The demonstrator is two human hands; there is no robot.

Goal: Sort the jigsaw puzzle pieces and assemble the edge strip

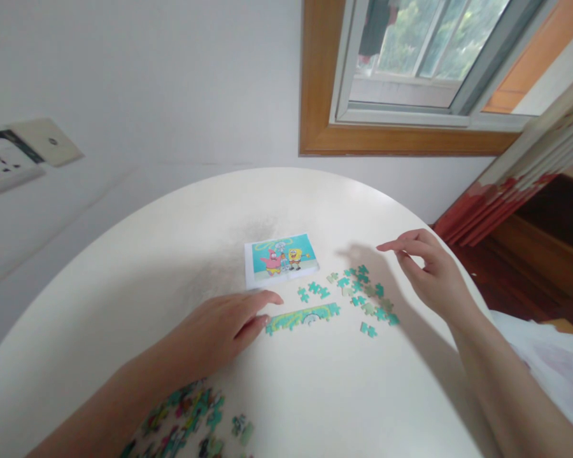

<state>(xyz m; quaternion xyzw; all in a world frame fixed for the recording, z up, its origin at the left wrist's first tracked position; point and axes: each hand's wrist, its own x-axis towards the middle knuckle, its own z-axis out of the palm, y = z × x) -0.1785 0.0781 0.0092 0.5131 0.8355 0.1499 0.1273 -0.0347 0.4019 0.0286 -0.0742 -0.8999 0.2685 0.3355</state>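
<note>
A joined strip of puzzle pieces (302,317), green and yellow, lies on the white round table. My left hand (241,318) rests at its left end with thumb and forefinger apart, holding nothing. Just above the strip is a reference picture (282,257) of cartoon figures. My right hand (423,261) hovers to the right, above loose teal and green pieces (358,286), its forefinger stretched out and nothing seen in it. A few teal pieces (314,291) lie between the picture and the strip.
A pile of mixed, multicoloured pieces (186,420) lies near the table's front, partly behind my left forearm. The table's rounded edge (286,169) meets the wall under a wood-framed window (410,141). A white bag (544,350) is beyond the right edge.
</note>
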